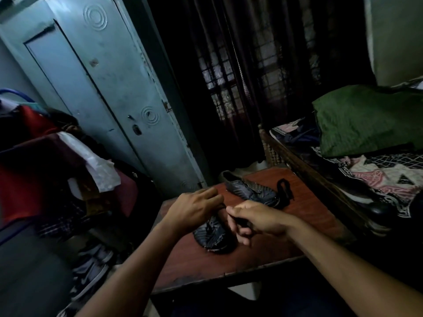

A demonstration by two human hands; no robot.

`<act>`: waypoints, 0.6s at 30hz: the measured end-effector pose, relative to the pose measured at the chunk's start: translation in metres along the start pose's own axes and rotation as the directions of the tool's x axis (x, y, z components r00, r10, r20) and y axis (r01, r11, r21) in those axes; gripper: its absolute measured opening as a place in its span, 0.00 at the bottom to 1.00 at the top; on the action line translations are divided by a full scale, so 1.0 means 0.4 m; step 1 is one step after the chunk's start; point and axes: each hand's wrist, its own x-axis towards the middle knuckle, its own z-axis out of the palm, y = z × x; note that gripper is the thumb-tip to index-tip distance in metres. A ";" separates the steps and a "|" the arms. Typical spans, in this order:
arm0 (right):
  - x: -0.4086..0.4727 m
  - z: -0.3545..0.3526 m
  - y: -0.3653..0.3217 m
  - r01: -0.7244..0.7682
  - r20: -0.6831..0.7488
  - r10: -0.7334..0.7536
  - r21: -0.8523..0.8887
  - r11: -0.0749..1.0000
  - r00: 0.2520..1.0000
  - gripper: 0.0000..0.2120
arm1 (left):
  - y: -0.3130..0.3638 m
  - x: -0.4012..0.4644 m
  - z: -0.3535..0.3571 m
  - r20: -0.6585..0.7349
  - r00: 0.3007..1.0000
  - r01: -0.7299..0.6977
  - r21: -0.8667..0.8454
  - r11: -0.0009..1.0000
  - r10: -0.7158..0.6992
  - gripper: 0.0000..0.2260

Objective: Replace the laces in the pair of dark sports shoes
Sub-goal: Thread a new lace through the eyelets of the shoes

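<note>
Two dark sports shoes lie on a small reddish-brown table (270,248). The near shoe (214,235) sits under my hands, toe toward me. My left hand (194,211) rests over its upper part, fingers curled at a dark lace. My right hand (254,219) is closed around a dark lace end beside the shoe's opening. The far shoe (249,189) lies on its side toward the back of the table. A loose black lace (283,191) is bunched just right of it. The dim light hides the eyelets.
A pale blue metal cupboard (109,88) stands at the left, with piled clothes and bags (57,170) below it. A bed with a green pillow (366,120) and patterned sheet runs along the table's right edge. More shoes (91,271) lie on the floor at the left.
</note>
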 end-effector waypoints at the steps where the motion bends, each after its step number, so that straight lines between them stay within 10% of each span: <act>1: -0.009 0.003 -0.010 0.006 0.007 -0.007 0.080 0.997 1.000 0.21 | 0.012 0.003 0.012 0.007 0.999 0.041 -0.055 0.998 -0.041 0.10; 8: -0.021 0.056 -0.079 0.312 -0.155 -0.277 0.618 0.722 0.948 0.20 | 0.050 -0.029 0.151 0.223 0.931 0.356 -0.380 0.854 -0.290 0.15; 13: -0.036 0.072 -0.121 0.457 -0.277 -0.372 0.651 0.606 0.886 0.19 | 0.128 -0.052 0.181 0.517 0.653 0.757 -0.429 0.492 -0.554 0.11; 18: -0.050 0.073 -0.145 0.522 -0.375 -0.364 0.615 0.590 0.853 0.20 | 0.146 -0.047 0.183 0.518 0.624 0.774 -0.306 0.555 -0.585 0.15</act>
